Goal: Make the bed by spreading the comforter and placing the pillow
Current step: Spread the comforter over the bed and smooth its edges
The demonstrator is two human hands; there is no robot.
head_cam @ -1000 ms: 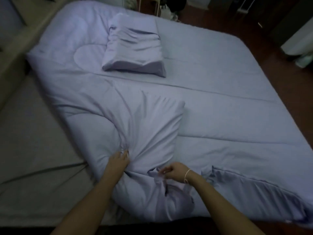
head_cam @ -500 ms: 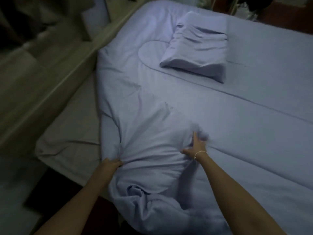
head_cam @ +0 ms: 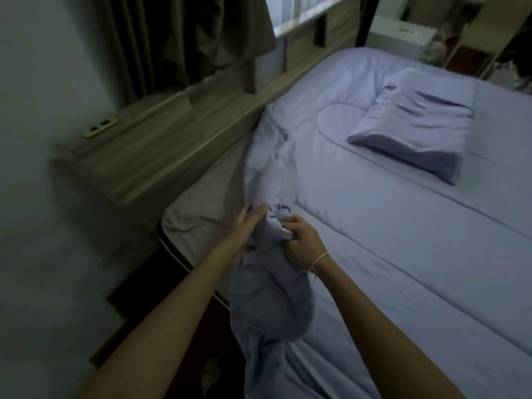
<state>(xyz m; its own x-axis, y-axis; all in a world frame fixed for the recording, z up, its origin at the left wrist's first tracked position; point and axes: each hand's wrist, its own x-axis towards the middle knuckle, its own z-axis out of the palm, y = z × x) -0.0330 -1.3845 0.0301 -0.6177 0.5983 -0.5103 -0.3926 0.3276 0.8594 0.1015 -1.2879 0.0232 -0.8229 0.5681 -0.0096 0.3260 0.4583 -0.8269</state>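
Observation:
A lavender comforter (head_cam: 388,231) covers most of the bed, its left edge bunched into a long ridge that hangs over the near corner. A lavender pillow (head_cam: 414,131) lies on top of the comforter at the far right. My right hand (head_cam: 299,243) is shut on a bunch of the comforter's edge near the bed's left side. My left hand (head_cam: 247,223) reaches in beside it with fingers stretched out, touching the fabric without a visible grip.
A bare grey sheet (head_cam: 207,205) shows left of the comforter. A wooden headboard shelf (head_cam: 161,156) with a socket plate (head_cam: 99,126) runs along the left. Curtains (head_cam: 178,38) hang above it. Dark floor (head_cam: 178,298) lies below the bed corner.
The view has swung left toward the headboard shelf. Both hands have come together at the comforter's left edge; my right hand has gathered a bunch of fabric, and my left hand has let go.

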